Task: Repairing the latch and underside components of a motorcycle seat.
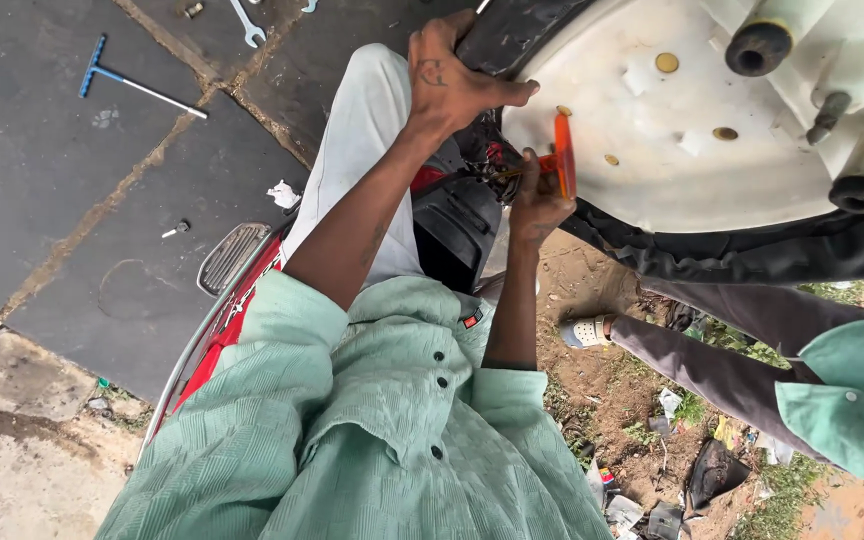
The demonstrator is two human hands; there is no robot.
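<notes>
My left hand (452, 80) grips the black edge (522, 30) of a white scooter body panel (672, 140). Lower down, my right hand (535, 205) is closed on an orange-handled T tool (562, 155), whose tip points into a dark gap with red wiring (492, 160) beside the panel. Both arms come out of my green shirt sleeves, and my white trouser leg (362, 130) lies under the left arm. The tool's tip is hidden among the parts.
A blue T-handle wrench (132, 85), a spanner (247, 22) and a small bolt (177, 230) lie on dark paving. Red scooter frame with a metal footrest (232, 255) is below. Another person's grey trouser leg (712, 370), sandal (587, 332) and green sleeve (852, 400) are at right, over littered dirt.
</notes>
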